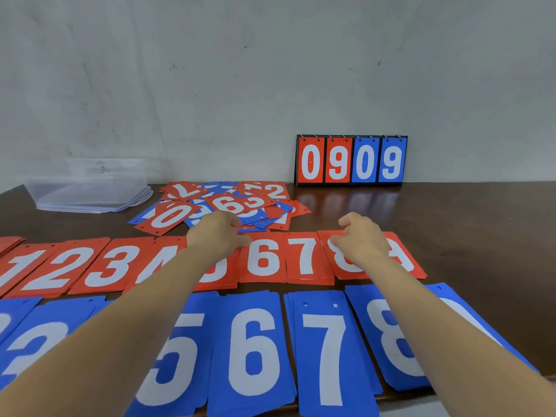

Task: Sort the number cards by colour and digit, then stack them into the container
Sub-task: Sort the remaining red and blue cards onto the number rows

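Observation:
A loose pile of red and blue number cards [228, 203] lies at the back middle of the table. In front of it run a row of sorted red stacks [264, 257] showing 1 to 9 and a nearer row of blue stacks [252, 350]. My left hand [218, 233] is at the pile's near edge, its fingers and thumb curled round the edge of a blue card [251, 230]. My right hand [359, 236] hovers over the red 8 stack [340, 266] with loosely curled fingers, holding nothing. My forearms hide parts of both rows.
A clear plastic container [90, 191] stands at the back left by the wall. A flip scoreboard [350, 161] reading 0909 stands at the back right. Bare brown tabletop [466, 230] lies to the right of the rows.

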The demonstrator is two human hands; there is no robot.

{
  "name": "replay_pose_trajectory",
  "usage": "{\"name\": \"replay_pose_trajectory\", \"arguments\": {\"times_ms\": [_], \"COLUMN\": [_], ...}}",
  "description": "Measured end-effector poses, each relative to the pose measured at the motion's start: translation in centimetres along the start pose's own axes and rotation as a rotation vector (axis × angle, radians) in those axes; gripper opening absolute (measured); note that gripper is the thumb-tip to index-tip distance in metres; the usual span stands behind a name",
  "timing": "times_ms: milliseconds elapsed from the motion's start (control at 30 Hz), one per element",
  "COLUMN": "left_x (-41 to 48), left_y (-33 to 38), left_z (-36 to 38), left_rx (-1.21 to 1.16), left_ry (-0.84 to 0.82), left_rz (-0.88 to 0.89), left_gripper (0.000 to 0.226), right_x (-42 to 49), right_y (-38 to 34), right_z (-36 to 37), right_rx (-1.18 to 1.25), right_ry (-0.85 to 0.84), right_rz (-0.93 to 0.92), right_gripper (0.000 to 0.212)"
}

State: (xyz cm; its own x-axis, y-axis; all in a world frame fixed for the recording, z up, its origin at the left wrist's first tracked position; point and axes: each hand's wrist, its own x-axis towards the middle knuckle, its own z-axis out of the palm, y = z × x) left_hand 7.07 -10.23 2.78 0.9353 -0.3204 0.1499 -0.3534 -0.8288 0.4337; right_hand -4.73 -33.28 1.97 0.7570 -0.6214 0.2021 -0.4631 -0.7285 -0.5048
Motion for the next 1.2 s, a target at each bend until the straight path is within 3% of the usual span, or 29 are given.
{"name": "replay_pose_trajectory", "arguments": {"times_ms": [500,633,800,1000,1200], "left_x": [8.3,12.1,16.2,18.3,19.1], "left_y": [-8.6,-8.8,-8.6,-8.4,-8.7], "left_z": [-4.1,-3.3,-1.1,0.6,0.7], "left_rx": [-0.106,-0.068,0.107,0.229,0.269], "left_ry": [0.041,0.003,-0.137,-0.237,-0.286], "left_rz": [-0.124,-0.069,-0.092,-0.116,-0.086], "left_gripper": [0.043,0.065,0.108,0.126,0.128], "right_x": [7.1,9.7,12.1,13.6,14.3], "right_y": [-9.7,-11.6,-13.1,-13.5,-13.6], "right_z": [6.0,8.7,11.3,13.4,14.0], "right_rx": [0.024,0.005,-0.151,-0.27,-0.312], "right_ry": [-0.126,-0.15,-0.142,-0.17,-0.205], "right_rz": [-0.023,-0.017,-0.007,0.04,0.041], "right_gripper": [0.031,0.043,0.076,0.091,0.09]}}
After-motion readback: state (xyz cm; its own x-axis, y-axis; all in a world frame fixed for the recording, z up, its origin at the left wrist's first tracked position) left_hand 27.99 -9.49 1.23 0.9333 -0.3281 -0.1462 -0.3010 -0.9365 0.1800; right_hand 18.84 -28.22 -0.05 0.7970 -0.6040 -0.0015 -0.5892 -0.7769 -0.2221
